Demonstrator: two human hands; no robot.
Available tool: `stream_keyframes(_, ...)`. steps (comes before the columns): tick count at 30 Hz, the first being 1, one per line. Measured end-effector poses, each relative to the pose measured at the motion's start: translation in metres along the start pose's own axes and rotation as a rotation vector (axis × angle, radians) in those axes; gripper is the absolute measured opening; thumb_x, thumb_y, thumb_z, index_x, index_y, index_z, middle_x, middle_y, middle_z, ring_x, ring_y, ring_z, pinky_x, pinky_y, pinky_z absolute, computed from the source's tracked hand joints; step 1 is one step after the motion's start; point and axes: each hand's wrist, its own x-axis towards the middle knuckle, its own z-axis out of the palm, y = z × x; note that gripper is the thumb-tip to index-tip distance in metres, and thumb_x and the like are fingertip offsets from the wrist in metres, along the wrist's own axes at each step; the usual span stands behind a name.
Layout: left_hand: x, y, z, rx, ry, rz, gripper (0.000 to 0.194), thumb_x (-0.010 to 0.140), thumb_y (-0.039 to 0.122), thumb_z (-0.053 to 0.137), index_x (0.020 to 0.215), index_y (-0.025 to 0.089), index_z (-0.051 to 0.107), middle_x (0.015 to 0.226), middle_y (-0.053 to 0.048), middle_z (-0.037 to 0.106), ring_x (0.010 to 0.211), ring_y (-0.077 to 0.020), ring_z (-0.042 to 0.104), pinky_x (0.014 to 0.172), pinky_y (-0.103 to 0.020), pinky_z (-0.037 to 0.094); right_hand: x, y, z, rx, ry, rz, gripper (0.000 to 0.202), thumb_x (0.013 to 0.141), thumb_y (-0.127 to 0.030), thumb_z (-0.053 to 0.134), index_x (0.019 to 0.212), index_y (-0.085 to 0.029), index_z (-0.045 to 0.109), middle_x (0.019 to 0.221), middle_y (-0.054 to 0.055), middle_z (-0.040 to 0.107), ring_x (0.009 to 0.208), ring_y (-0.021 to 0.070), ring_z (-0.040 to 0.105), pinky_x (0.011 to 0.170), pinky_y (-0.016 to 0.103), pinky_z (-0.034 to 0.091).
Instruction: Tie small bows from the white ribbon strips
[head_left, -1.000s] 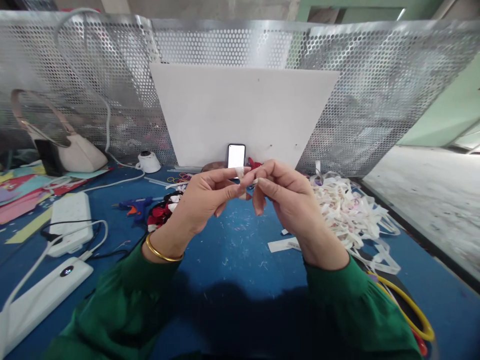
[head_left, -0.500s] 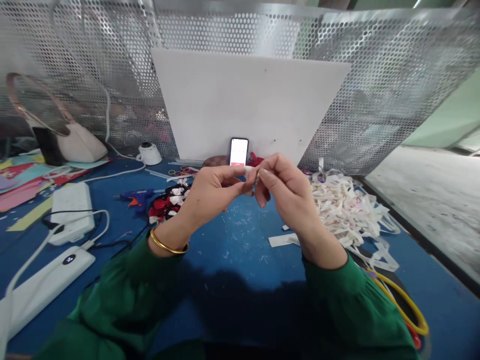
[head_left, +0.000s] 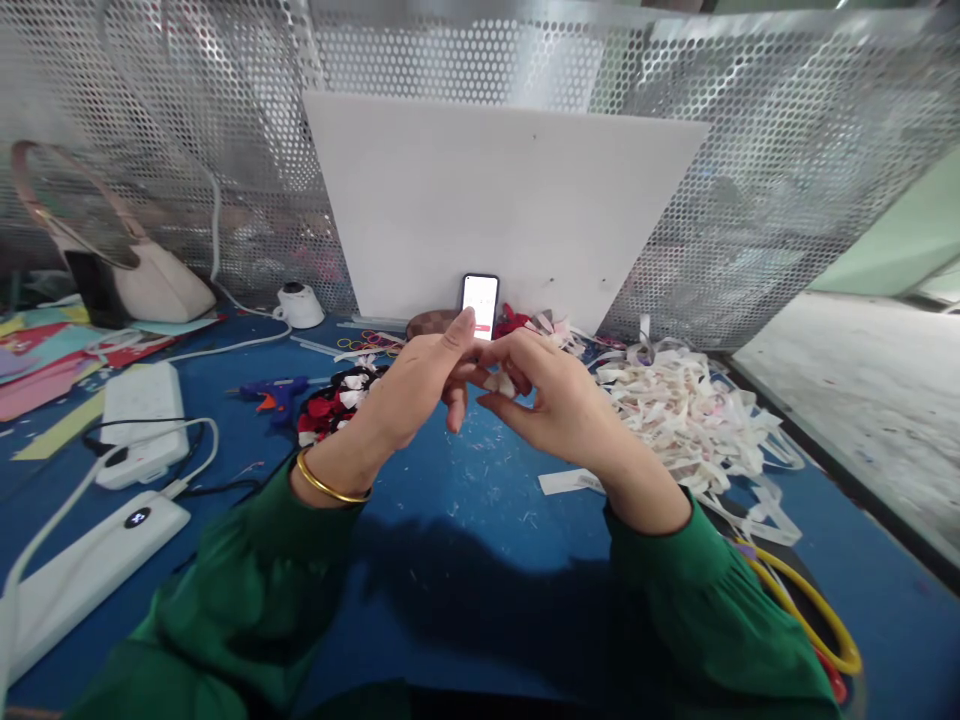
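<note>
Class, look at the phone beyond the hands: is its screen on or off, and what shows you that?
On: the phone glows bright white, with a red patch near the bottom.

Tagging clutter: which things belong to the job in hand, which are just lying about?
In the job:
- small white piece at the right hand
- white strips, probably

Apparently lying about:
- handbag
- white power bank
- phone
- blue glue gun (untouched, role unclear)
</note>
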Motion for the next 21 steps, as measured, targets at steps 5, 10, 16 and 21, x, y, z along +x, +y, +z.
stream_keyframes(5,-0.002,0.0,0.002,0.052,0.035,0.024,0.072,0.092,0.072,0.038,0.097,0.014,0.08,0.049,-0.004,0.061,0.035,-0.0111,0.051,0.043,-0.024,0.042,-0.001,0.003,0.009,-0.02,0.126,-0.012,0.016,0.091,-0.017,0.06,0.078,-0.022,0.051,0.075,-0.001,0.052,0.065,0.013,0.046,0.058,0.029,0.032)
stream_keyframes(10,0.0,-0.005,0.01,-0.013,0.123,0.014,0.058,0.089,0.066,0.053,0.093,0.014,0.078,0.058,-0.005,0.068,0.032,-0.0082,0.047,0.037,-0.023,0.037,-0.001,0.005,0.018,0.317,0.228,0.2,0.02,0.092,-0.026,0.06,0.076,-0.023,0.05,0.064,-0.004,0.053,0.059,0.0119,0.049,0.056,0.027,0.037)
stream_keyframes(16,0.004,-0.018,0.027,-0.166,0.357,0.007,0.028,0.081,0.045,0.074,0.074,0.017,0.075,0.054,0.001,0.063,0.038,-0.0058,0.043,0.033,-0.019,0.026,0.0,0.001,0.03,0.63,0.343,0.253,0.025,0.093,-0.039,0.061,0.077,-0.023,0.052,0.06,-0.004,0.06,0.055,0.0113,0.055,0.056,0.027,0.044)
stream_keyframes(21,0.004,-0.028,0.037,-0.181,0.432,0.162,0.023,0.084,0.037,0.072,0.07,0.018,0.071,0.056,0.002,0.062,0.05,-0.0076,0.05,0.047,-0.019,0.04,0.0,-0.006,0.039,0.738,0.489,0.292,0.026,0.092,-0.036,0.064,0.074,-0.023,0.052,0.057,-0.005,0.058,0.052,0.0102,0.053,0.053,0.026,0.043)
